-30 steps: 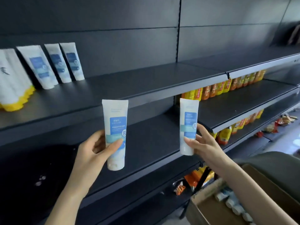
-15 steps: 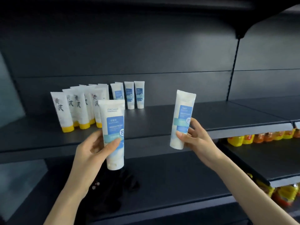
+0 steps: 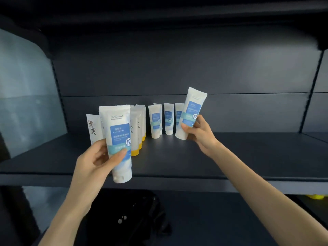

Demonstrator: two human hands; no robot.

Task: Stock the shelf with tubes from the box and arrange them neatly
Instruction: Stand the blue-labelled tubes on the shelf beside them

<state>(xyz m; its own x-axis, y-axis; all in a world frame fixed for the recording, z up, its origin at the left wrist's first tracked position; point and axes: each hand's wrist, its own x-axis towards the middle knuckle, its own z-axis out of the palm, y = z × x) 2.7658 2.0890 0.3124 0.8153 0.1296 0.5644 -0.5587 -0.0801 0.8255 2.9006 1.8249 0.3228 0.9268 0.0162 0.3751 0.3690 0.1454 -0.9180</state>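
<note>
My left hand (image 3: 99, 158) grips a white tube with a blue label (image 3: 119, 139), cap down, held in front of the shelf's front edge. My right hand (image 3: 197, 130) grips a second white and blue tube (image 3: 192, 110), tilted right, its cap just above the dark shelf board (image 3: 230, 157). Right behind it stand three matching blue-label tubes (image 3: 168, 119) in a row near the back panel. To their left stand several white tubes with yellow caps (image 3: 137, 139), partly hidden by my left tube.
A translucent side panel (image 3: 26, 96) closes the shelf on the left. A black bag (image 3: 131, 217) lies on the lower shelf under my left arm. Yellow items (image 3: 316, 196) peek out at the lower right.
The view has closed in on the shelf. My right hand has carried its tube forward over the board, up to the row of blue tubes. My left hand holds its tube much as before.
</note>
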